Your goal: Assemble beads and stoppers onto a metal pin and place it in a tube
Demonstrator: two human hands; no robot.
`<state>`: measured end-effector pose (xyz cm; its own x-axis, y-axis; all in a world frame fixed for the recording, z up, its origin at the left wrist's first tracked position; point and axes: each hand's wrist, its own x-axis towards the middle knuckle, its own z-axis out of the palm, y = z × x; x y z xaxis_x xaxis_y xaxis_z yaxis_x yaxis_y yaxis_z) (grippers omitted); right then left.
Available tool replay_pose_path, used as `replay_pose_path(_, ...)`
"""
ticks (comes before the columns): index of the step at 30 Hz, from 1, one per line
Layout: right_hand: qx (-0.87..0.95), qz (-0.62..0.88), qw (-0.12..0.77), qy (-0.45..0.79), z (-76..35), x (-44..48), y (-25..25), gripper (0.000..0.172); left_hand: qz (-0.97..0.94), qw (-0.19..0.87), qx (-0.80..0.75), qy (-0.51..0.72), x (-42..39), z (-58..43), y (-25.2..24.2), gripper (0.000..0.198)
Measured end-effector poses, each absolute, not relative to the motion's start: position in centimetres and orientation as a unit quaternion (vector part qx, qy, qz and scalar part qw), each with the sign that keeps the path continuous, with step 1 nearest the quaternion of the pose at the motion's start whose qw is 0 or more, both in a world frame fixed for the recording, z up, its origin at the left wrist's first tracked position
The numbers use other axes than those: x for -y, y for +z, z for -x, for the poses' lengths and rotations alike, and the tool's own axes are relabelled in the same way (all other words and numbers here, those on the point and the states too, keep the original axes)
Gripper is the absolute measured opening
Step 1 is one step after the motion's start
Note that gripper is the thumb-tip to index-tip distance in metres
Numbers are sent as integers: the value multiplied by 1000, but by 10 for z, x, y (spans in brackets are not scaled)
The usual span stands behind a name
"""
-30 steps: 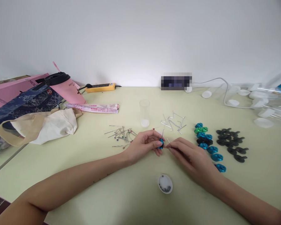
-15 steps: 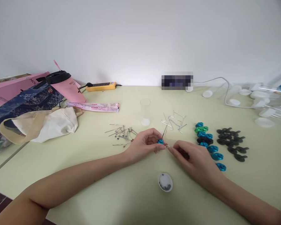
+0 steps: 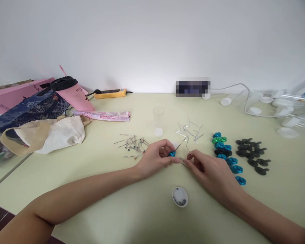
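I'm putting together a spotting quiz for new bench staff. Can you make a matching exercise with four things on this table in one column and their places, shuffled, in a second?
Things:
1 blue piece
2 bent wire
3 white cap
4 black pieces

Places:
A nearest the table's front edge
B at the right hand's fingertips
C far right, beyond the coloured row
D pinched in the left hand

Pairs: 1-D; 2-B; 3-A; 4-C

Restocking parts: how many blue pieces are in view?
8. One blue piece is pinched in the left hand; seven lie in a curved row right of the right hand, beside the black pieces. Others may be hidden there.
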<state>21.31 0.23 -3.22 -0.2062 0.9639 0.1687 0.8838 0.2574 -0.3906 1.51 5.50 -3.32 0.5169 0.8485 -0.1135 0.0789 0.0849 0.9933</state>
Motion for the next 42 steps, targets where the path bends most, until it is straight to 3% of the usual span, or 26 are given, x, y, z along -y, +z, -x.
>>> replay_pose_path(5, 760, 593, 231, 131, -214, -3, -30, 18, -594, 648, -337, 337, -56, -17, -35, 24)
replay_pose_path(14, 761, 575, 252, 163, -215, -1, -29, 16, -599, 657, -286, 357, -55, -14, -30, 27)
replay_pose_path(21, 745, 525, 368, 183, -219, 2, -34, 29, -624, 670, -266, 303, -52, -14, -35, 27)
replay_pose_path(24, 736, 512, 416, 155, -222, 6, -35, 24, -628, 665, -287, 286, -50, -14, -36, 26)
replay_pose_path(31, 744, 502, 430, 100, -223, 6, -31, 9, -670, 604, -301, 311, -49, -14, -32, 24)
replay_pose_path(42, 726, 504, 458, 95, -220, 10, -33, 18, -610, 700, -264, 262, -48, -14, -30, 25)
